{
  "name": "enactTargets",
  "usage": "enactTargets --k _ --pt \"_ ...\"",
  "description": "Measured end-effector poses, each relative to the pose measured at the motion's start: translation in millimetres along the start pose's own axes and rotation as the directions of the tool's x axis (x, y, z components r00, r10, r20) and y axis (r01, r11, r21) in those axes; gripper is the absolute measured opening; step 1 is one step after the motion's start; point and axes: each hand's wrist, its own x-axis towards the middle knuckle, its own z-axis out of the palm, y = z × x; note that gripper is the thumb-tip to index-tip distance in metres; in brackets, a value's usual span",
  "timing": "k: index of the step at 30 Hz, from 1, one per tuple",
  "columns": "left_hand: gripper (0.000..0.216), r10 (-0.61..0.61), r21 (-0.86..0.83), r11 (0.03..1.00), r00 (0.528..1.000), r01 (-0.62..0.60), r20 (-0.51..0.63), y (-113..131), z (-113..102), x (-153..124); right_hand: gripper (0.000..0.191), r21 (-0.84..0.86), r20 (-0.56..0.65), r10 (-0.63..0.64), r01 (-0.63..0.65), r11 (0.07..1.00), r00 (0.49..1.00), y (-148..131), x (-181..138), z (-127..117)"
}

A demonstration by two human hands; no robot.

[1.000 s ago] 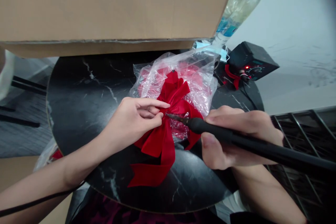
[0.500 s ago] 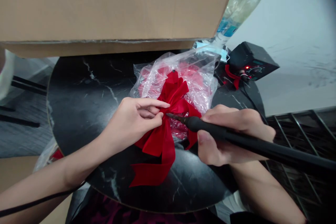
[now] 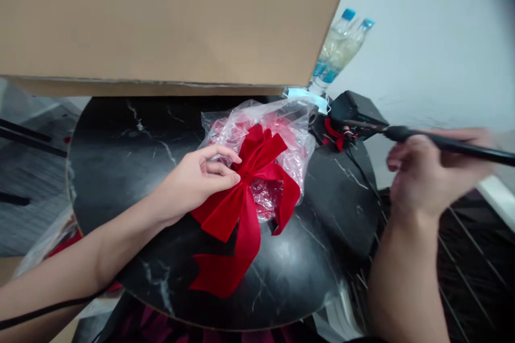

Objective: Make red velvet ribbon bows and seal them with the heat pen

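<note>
A red velvet ribbon bow [image 3: 263, 153] with long tails lies on a clear plastic bag [image 3: 295, 155] that has red items inside. My left hand [image 3: 207, 177] pinches the bow at its middle, thumb and forefinger at the left side of the knot. Off to the right, my right hand [image 3: 430, 166] is wrapped round a black soldering iron [image 3: 446, 142]. Its metal tip points left, in front of the black control box [image 3: 356, 112], well apart from the bow. Motion blurs the right hand slightly.
The round black marble-patterned table [image 3: 120, 171] carries the work. A large cardboard box [image 3: 169, 21] stands along its back edge. Behind at right are bottles with blue caps [image 3: 341, 45] and a light-blue face mask [image 3: 308, 99]. A dark rack [image 3: 475, 257] is at lower right.
My right hand has drawn the soldering iron away from the bow's knot, up and right towards the control box. My left hand stays at the bow. The view has shifted somewhat.
</note>
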Motion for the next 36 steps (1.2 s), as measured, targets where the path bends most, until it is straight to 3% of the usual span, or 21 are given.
enactTargets --k 2,3,13,19,26,31,36 --pt "0.031 -0.021 -0.052 0.998 1.0 0.022 0.018 1 0 0 0.019 -0.042 -0.231 0.097 -0.109 0.993 0.968 21 6 -3" --pt "0.032 -0.032 -0.068 0.997 0.999 0.033 0.021 1 0 -1 0.022 -0.051 -0.283 0.135 -0.156 0.987 0.95 30 7 -2" --pt "0.035 -0.084 -0.139 0.986 0.996 0.089 0.041 3 -5 0 0.016 -0.051 -0.105 0.29 -0.297 0.954 0.951 65 18 42" --pt "0.035 -0.096 -0.129 0.986 0.992 0.106 0.083 7 -7 -3 0.028 -0.11 0.017 0.324 -0.32 0.941 0.946 85 24 62" --pt "0.037 -0.084 -0.139 0.986 0.994 0.092 0.063 5 -6 -3 0.032 -0.143 -0.008 0.372 -0.369 0.918 0.928 96 23 74" --pt "0.039 -0.077 -0.177 0.98 0.992 0.094 0.1 2 -7 -2 0.04 -0.106 -0.024 0.477 -0.477 0.872 0.878 91 24 80" --pt "0.038 -0.042 -0.16 0.985 0.994 0.058 0.103 5 -10 -4 0.051 -0.119 0.108 0.612 -0.601 0.79 0.783 65 13 72"
